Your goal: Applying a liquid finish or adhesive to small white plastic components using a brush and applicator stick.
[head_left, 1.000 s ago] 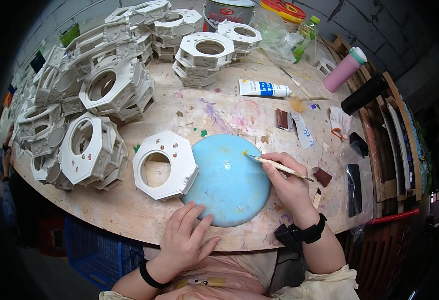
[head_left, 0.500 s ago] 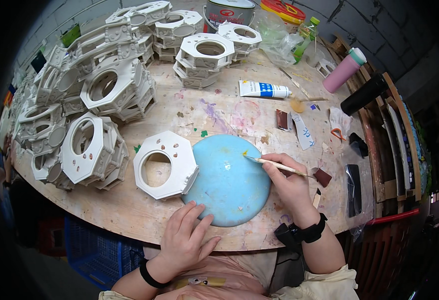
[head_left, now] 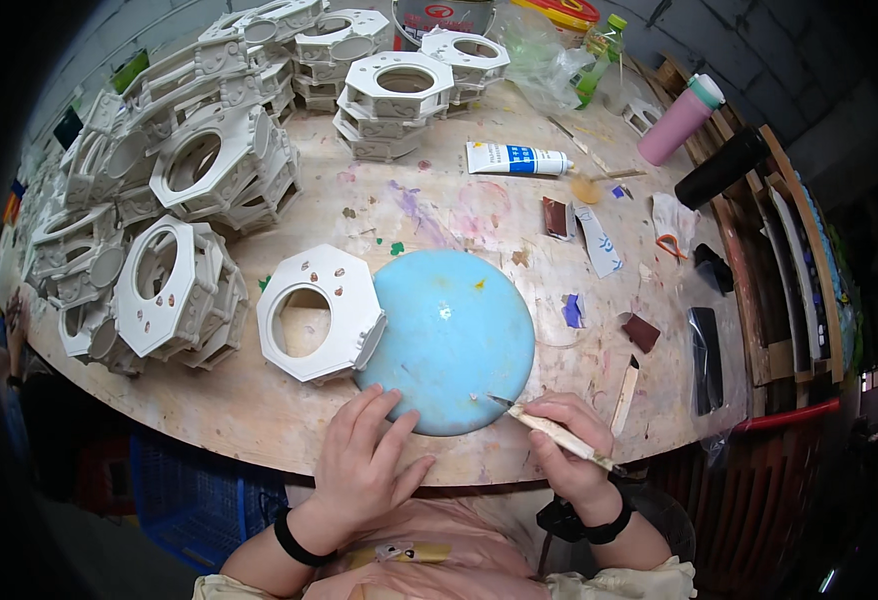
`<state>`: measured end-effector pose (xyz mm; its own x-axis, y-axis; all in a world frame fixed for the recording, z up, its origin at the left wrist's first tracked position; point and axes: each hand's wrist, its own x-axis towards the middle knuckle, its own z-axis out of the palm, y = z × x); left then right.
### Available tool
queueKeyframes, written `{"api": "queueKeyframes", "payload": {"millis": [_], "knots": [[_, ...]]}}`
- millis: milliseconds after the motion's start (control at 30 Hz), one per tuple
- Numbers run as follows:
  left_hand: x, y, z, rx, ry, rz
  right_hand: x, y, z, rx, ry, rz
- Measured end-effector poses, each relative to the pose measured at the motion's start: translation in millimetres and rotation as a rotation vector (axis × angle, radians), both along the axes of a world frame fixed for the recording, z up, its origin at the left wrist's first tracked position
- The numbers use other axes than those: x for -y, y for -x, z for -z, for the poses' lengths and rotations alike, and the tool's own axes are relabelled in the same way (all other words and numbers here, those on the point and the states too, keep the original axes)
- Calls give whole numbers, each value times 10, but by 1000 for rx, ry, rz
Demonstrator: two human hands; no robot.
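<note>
My right hand (head_left: 567, 440) grips a slim, pale-handled tool (head_left: 559, 435) with a dark pointed tip. That tip is at the lower right of a round light-blue disc (head_left: 439, 340), close to a tiny pale speck (head_left: 474, 397). A small yellow dab (head_left: 479, 284) marks the disc's upper right. My left hand (head_left: 371, 450) is open, its fingers spread with the tips on the disc's near edge. Just left of the disc, touching or overlapping its rim, lies a white octagonal frame (head_left: 354, 320) with a round opening and several small brownish marks.
Stacks of white octagonal frames (head_left: 214, 165) fill the table's left and back. Behind the disc lies a paint tube (head_left: 517, 159). To the right are a pink bottle (head_left: 674, 125), a black bottle (head_left: 721, 168), brown scraps (head_left: 641, 332) and another tool (head_left: 626, 395).
My right hand has drawn the tool toward me, from the yellow dab to the disc's lower right. My left hand stays at the near edge. The whole view has shifted slightly.
</note>
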<state>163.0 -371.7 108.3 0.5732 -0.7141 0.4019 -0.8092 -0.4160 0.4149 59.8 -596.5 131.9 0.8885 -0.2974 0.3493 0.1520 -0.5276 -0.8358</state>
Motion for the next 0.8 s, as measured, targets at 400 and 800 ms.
{"api": "queueKeyframes", "payload": {"millis": [400,800], "knots": [[6,20,-2,7,-16,-2,-72,9,174,66,13,-5],[-2,38,10,14,-25,-12,-64,9,167,84,21,-9]]}}
